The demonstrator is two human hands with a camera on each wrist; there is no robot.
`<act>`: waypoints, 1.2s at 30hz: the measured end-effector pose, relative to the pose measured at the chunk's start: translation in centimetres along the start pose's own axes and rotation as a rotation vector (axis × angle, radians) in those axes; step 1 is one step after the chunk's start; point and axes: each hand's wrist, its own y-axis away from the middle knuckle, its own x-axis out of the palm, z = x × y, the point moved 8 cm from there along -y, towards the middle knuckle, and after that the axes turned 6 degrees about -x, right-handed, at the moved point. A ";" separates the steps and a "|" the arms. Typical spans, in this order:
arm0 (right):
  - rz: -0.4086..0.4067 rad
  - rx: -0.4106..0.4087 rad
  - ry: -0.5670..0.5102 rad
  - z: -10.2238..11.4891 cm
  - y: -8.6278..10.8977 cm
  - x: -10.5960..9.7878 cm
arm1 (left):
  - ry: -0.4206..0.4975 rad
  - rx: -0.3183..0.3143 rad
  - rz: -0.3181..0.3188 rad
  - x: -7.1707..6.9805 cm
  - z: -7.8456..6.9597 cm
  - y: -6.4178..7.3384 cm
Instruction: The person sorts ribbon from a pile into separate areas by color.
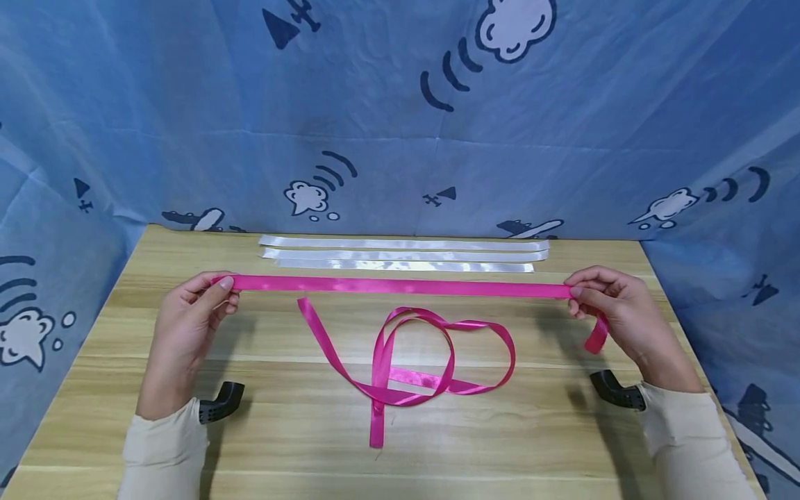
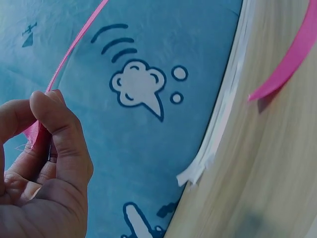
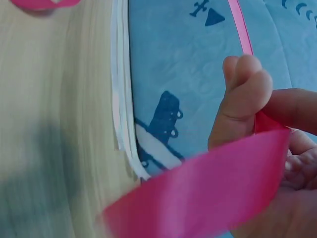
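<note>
A pink satin ribbon point(image 1: 400, 286) is stretched straight and level above the table between both hands. My left hand point(image 1: 194, 309) pinches its left end between thumb and fingers; in the left wrist view a frayed tip of the ribbon point(image 2: 32, 134) pokes out below the thumb. On the other side my right hand point(image 1: 615, 312) pinches the ribbon a little short of its right end. A loose tail point(image 3: 208, 183) hangs from that grip, large and blurred in the right wrist view. A second pink ribbon point(image 1: 446, 354) lies in loose loops on the wood between the forearms.
Three white satin strips point(image 1: 406, 255) lie side by side along the back of the wooden table point(image 1: 300, 458). Blue printed cloth point(image 1: 387, 83) rises behind the table and at both sides. Black wrist mounts point(image 1: 221, 403) stick out from the cream sleeves.
</note>
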 end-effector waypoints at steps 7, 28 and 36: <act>-0.018 -0.011 -0.025 -0.6 -0.1 -1.1 | 0.034 -0.003 -0.034 -1.4 0.2 -0.2; -0.090 0.026 -0.024 -2.3 -0.7 -3.9 | 0.015 -0.032 -0.102 -3.6 0.8 -0.6; -0.111 0.044 -0.042 -2.7 -0.9 -4.6 | -0.057 -0.046 -0.130 -4.1 0.9 -1.4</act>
